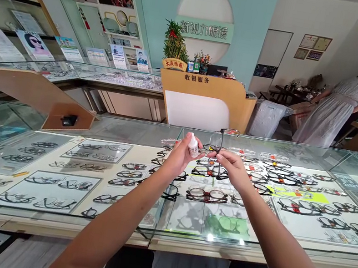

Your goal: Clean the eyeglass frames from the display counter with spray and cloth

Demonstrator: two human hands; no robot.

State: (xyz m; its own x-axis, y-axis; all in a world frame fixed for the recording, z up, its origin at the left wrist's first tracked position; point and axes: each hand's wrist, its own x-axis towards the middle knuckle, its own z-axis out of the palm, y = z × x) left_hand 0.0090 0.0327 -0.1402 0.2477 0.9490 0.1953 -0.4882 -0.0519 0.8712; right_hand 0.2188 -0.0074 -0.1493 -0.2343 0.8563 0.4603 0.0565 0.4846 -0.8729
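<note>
My left hand [181,155] is closed around a small white bottle [193,146] with a white cap, tilted a little to the left. Close beside it, my right hand [231,165] pinches a pair of dark-framed glasses [221,140], turned on end so that one lens rises above the fingers. Both hands are over the glass display case [183,227]. Beneath them, rows of eyeglass frames [207,195] lie inside the case. Part of the held glasses overlaps the frames behind, so its lower end is hard to make out.
A wooden board [34,90] stands on the case at the left. Beyond the case are a wooden cashier counter [239,105] and a plastic-wrapped suitcase [266,118]. A person [340,104] in a light dress stands at the back right. Glass edges run along the case front.
</note>
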